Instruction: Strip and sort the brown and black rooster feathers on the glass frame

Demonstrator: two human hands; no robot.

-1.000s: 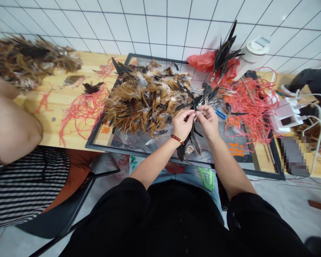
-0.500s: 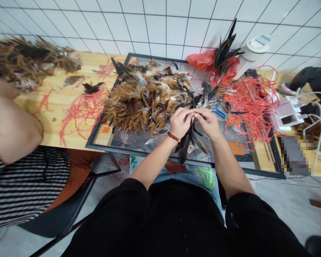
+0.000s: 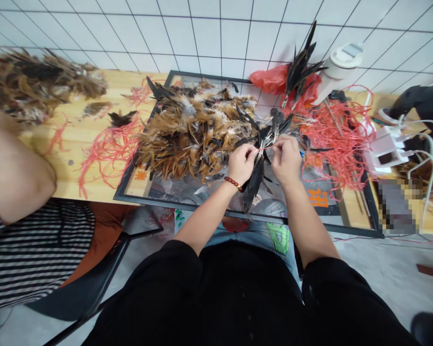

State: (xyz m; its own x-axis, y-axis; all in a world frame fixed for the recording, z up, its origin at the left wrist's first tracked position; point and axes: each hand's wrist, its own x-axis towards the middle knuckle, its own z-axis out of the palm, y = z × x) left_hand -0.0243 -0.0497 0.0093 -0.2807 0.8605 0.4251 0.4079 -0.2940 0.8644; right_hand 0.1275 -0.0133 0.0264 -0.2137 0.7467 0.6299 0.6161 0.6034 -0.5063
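A thin red string (image 3: 264, 148) runs across a bundle of dark feathers (image 3: 253, 190) between my hands. My left hand (image 3: 241, 166), with a beaded bracelet at the wrist, pinches one side of the string. On the other side, my right hand (image 3: 287, 161) is closed, its fingertips on the string. The bundle's long dark feathers point down toward the table edge. More black feathers (image 3: 274, 124) lie just behind my hands. To the left of my hands spreads a big pile of brown feathers (image 3: 195, 139). A small blue tool (image 3: 302, 154) is mostly hidden by my right hand.
Tangled pink string (image 3: 337, 142) lies to the right, another heap (image 3: 111, 151) to the left. Behind stand a white bottle (image 3: 337, 69) and a red bag (image 3: 270, 79) with black feathers. White chargers (image 3: 388, 149) sit at right. A co-worker's arm (image 3: 18, 163) rests at far left.
My fingertips have moved apart from where they met over the feathers. My right hand has shifted slightly right, and the red string now shows between my hands.
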